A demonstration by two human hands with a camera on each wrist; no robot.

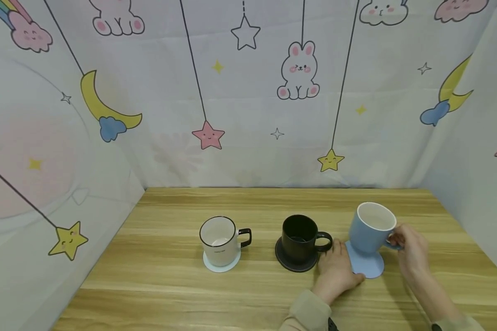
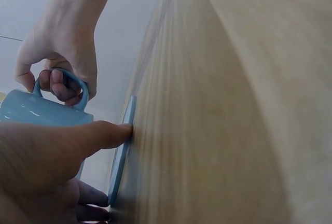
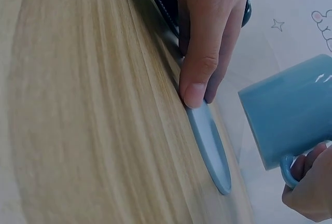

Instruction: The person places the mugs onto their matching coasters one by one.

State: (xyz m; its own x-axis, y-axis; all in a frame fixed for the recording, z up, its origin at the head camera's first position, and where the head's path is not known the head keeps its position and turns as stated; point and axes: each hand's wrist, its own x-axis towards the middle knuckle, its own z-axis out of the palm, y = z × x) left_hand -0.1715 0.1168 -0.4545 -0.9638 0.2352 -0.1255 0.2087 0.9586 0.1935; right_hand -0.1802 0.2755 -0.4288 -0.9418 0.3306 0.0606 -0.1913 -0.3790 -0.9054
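Observation:
A blue mug [image 1: 370,229] hangs tilted above the table, its handle gripped by my right hand [image 1: 412,250]. Below it a round blue coaster [image 1: 366,266] lies on the wood; the right wrist view shows a gap between mug and coaster [image 3: 212,146]. My left hand [image 1: 335,271] holds the coaster at its edge, with the thumb [image 2: 111,133] and fingertips at separate places on the rim. Just left of that hand stands a black mug [image 1: 298,239] on a black coaster [image 1: 282,259], its handle close to the fingers.
Farther left, a white mug [image 1: 219,239] with a black rim and handle stands on a pale coaster [image 1: 221,267]. The wooden table [image 1: 170,294] is bordered behind and at both sides by a white cloth [image 1: 252,170] printed with stars, moons and rabbits.

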